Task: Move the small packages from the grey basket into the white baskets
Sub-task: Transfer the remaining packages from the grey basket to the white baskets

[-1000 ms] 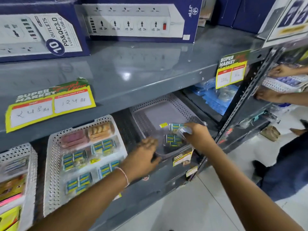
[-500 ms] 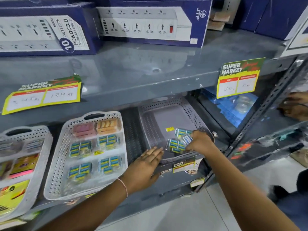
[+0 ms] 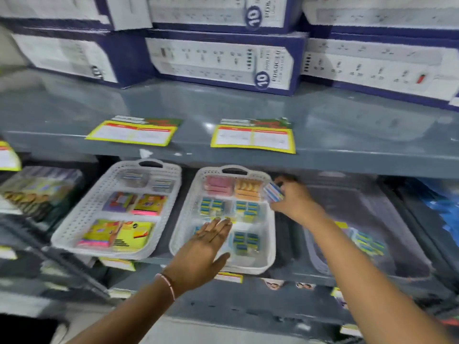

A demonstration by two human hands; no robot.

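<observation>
My right hand (image 3: 294,199) holds a small blue-and-white package (image 3: 272,191) over the right rim of the middle white basket (image 3: 269,234). That basket holds pink, orange and several blue-green packages. My left hand (image 3: 207,247) hovers flat with fingers spread over the basket's front left part and hides a package there. The grey basket (image 3: 402,249) sits to the right on the same shelf, with a blue-green package (image 3: 367,242) lying in it. A second white basket (image 3: 82,214) with yellow and purple packs stands to the left.
The shelf above (image 3: 248,108) carries blue-and-white power strip boxes (image 3: 223,60) and yellow price tags (image 3: 253,136) on its edge. More goods (image 3: 37,192) sit at far left, blue items (image 3: 447,207) at far right. The view is motion-blurred.
My right hand lifted a package out of the grey basket and carried it left to the middle white basket. My left hand moved from the shelf edge over that basket. The view swung left.
</observation>
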